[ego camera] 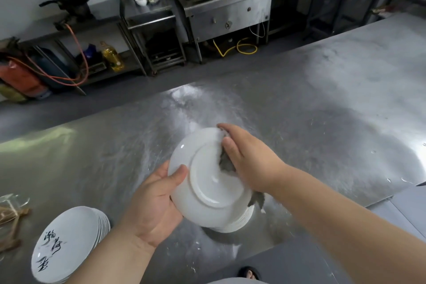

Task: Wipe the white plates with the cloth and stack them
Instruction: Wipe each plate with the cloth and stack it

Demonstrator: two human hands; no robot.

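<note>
Now left hand (pixel 154 200) grips upturned plate (pixel 207 191); right hand (pixel 249 159) pinches cloth (pixel 227 163) against it.

The crumpled grey cloth (pixel 227 163) lies mostly hidden under the right grip (pixel 250 160). The upturned round white plate (pixel 207 182) covers most of the white plate stack (pixel 237 223) beneath. The clear packet of brown sticks (pixel 9 213) is cut by the left edge.
</note>
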